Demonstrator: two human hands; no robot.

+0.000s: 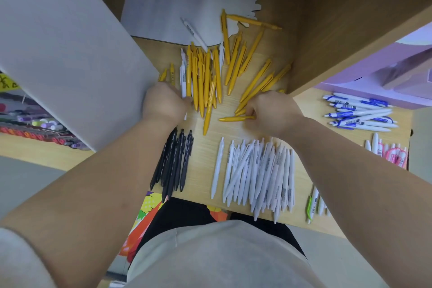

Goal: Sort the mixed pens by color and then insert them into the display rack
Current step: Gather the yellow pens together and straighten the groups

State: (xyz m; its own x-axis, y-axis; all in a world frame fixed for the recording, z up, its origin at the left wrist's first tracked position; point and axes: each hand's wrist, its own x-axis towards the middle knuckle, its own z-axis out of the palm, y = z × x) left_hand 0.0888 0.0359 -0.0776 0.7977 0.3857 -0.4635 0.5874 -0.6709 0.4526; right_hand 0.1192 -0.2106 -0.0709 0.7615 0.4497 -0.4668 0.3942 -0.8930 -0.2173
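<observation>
yellow plastic pens (pixel 203 72) are lying in a loose heap just beyond both hands, most of them pointing towards the person, probably so they can be raked into one parallel bundle. the right hand (pixel 271 112) is pinching the end of a lone yellow pen (pixel 233 119) that is lying crosswise between the two hands, apparently to turn it in line with the rest. the left hand (pixel 163 103) is curling against the near ends of the tighter yellow bundle, seemingly bracing it. its fingertips are hidden under the hand, so whether it is gripping anything cannot be told. a stray white pen (pixel 183 77) is sitting in that bundle just beyond the left hand, and another white pen (pixel 194 31) is lying farther out, so the yellow group is not looking pure yet.

nearer the body than the left hand, slim black pens (pixel 174 161) are lying side by side. nearer than the right hand, plain white pens (pixel 257 170) are forming a wide row. these look like colour groups already separated, kept apart on the pale wooden tabletop (pixel 205 147). out past the right hand, white pens with blue clips (pixel 360 112) are stacked as their own pile. no display rack can be made out for certain, so insertion is looking like a step not yet begun.
</observation>
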